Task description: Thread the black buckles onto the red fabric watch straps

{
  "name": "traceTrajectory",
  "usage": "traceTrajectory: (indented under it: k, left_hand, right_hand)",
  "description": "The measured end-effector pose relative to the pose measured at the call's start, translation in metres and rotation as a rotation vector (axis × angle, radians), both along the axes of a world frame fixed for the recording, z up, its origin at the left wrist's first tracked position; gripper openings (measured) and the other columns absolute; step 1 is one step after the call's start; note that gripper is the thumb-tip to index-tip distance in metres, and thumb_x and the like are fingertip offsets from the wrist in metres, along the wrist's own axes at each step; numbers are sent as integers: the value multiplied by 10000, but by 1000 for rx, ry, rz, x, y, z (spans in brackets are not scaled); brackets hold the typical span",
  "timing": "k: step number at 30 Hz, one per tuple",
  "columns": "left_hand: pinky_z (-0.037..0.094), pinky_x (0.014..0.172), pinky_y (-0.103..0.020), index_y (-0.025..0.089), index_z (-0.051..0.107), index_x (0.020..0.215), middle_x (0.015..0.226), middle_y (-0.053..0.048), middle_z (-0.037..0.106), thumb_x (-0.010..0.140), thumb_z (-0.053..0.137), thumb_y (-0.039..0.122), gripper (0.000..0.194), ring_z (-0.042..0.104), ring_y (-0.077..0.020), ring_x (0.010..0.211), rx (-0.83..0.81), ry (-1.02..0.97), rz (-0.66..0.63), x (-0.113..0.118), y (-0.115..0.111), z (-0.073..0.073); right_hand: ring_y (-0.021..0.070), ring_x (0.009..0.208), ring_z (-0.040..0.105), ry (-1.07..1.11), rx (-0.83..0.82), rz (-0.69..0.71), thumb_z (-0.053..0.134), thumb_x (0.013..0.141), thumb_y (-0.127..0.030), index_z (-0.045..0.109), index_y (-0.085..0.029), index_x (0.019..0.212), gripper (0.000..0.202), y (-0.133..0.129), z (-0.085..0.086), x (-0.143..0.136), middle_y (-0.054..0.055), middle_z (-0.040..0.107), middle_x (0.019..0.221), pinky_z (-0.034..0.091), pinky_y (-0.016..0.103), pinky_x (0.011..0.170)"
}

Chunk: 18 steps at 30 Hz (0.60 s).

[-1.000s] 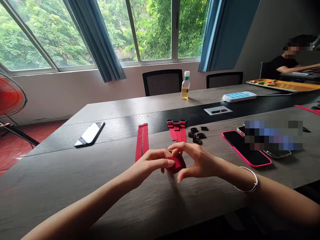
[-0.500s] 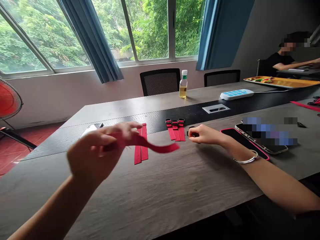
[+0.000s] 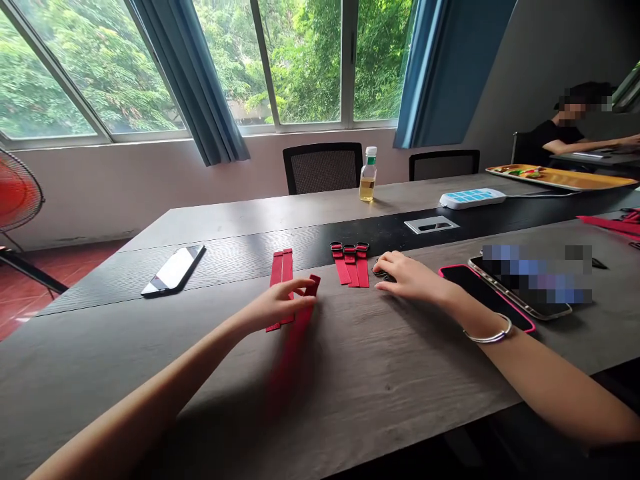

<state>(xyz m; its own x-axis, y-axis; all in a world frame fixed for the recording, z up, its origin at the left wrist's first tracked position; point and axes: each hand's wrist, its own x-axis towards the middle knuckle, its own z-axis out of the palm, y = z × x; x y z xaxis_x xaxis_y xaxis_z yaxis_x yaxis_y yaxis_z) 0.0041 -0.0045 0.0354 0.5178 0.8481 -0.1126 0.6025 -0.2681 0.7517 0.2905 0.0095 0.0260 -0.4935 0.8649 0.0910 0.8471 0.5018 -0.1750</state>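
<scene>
My left hand (image 3: 280,303) pinches one end of a red webbing strap (image 3: 311,293) between thumb and fingers. The rest of that strap, smeared by motion, trails toward the near side of the table. Partly behind this hand, two red straps (image 3: 281,263) lie side by side. My right hand (image 3: 413,277) rests on the table with bent fingers round a small black buckle-like piece (image 3: 383,275), mostly hidden. Between the hands lie several short red straps (image 3: 355,270) with black buckles (image 3: 349,249) at their far ends.
A phone (image 3: 175,270) lies at left; two more, one pink-edged (image 3: 483,293), sit beside my right forearm. Farther back are a bottle (image 3: 367,177), a power strip (image 3: 473,198), a table socket plate (image 3: 431,225) and an orange tray (image 3: 585,178). Another person (image 3: 545,140) sits at far right.
My left hand has come down and right with the red strap, uncovering the left phone. My right hand stays at the black piece, its fingers less curled.
</scene>
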Motion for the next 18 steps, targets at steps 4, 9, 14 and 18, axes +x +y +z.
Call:
traceTrajectory:
  k: [4, 9, 14, 18]
  left_hand:
    - [330, 984, -484, 171, 617, 1053, 1280, -133, 518, 837, 461, 346, 318, 409, -304, 1205, 389, 326, -40, -12, 6, -1]
    - [298, 1024, -453, 272, 651, 1051, 1226, -34, 593, 829, 529, 413, 290, 367, -285, 1268, 254, 480, -398, -19, -21, 33]
    - [234, 1049, -488, 217, 477, 1298, 1364, -136, 419, 807, 533, 508, 573, 218, -333, 1337, 71, 667, -438, -12, -39, 38]
    - [180, 1064, -489, 151, 309, 1391, 1424, -194, 262, 819, 477, 558, 721, 133, -331, 1352, 71, 719, -414, -6, -29, 26]
  right_hand:
    - [283, 1189, 433, -6, 139, 214, 559, 843, -322, 557, -144, 1138, 344, -7, -15, -26, 125, 539, 1237, 350, 454, 988]
    - [316, 1268, 358, -65, 71, 263, 526, 863, -413, 464, -68, 1270, 538, -17, -29, -51, 179, 459, 1330, 312, 490, 1015]
    - [268, 1156, 496, 58, -21, 385, 569, 840, -406, 560, -106, 1176, 451, -35, -15, -55, 138, 595, 1185, 374, 402, 972]
    - [234, 959, 599, 81, -110, 468, 566, 851, -355, 601, -116, 1107, 352, -52, -3, -58, 105, 664, 1030, 454, 348, 846]
